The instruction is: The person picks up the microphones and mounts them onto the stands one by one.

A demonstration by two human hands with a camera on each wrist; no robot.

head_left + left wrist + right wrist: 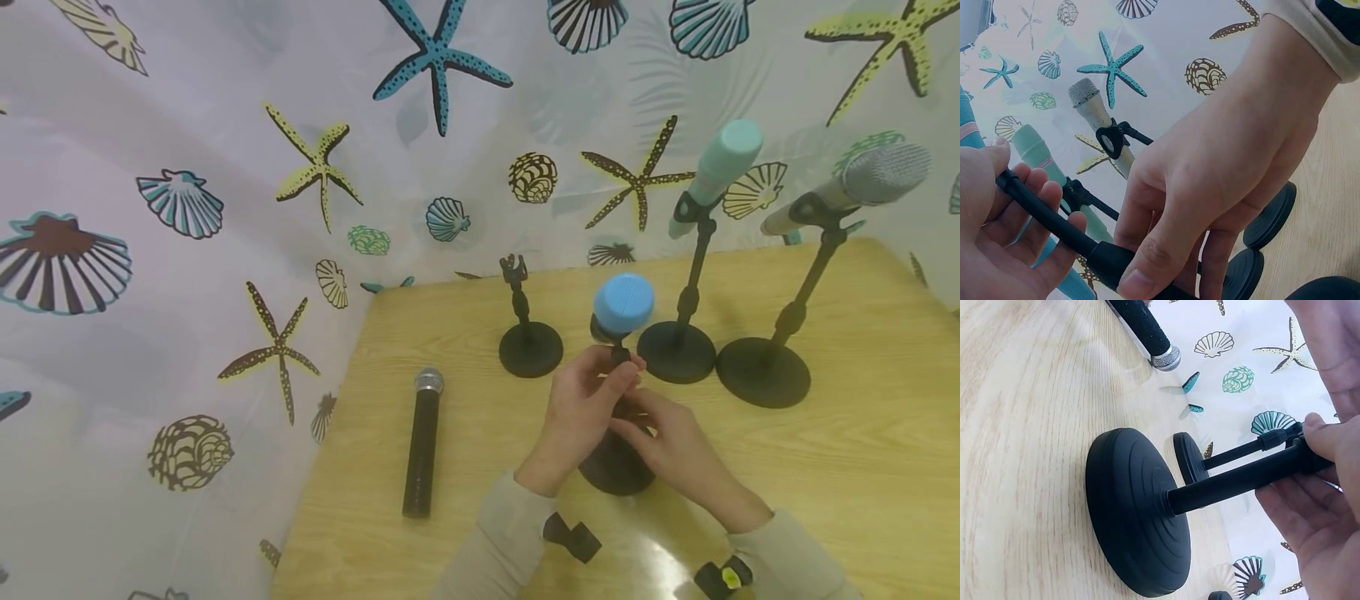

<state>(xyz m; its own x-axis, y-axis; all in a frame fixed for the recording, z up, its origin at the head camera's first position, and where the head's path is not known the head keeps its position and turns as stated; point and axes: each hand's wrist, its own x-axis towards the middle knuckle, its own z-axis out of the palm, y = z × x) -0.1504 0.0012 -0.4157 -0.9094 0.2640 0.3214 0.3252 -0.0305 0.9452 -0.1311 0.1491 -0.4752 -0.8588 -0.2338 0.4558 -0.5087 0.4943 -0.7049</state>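
A blue-headed microphone (624, 302) sits at the top of a black desk microphone stand, whose round base (617, 471) rests on the table. My left hand (581, 408) holds the upper part of the stand, just below the microphone, with thumb and fingers around the thin pole (1054, 222). Lower down, my right hand (678, 446) grips the thicker collar (1109, 262) between thumb and fingers. From the right wrist view, the lower tube (1229, 487) runs straight from the base (1135, 512) up to the right hand.
Left on the wooden table (360, 433) lies a black microphone (422, 450) with a silver head. Behind stands a short stand (530, 350) with a bare clip. Stands with a mint microphone (727, 154) and a silver microphone (885, 175) are at right. A shell-patterned sheet (247, 250) hangs behind.
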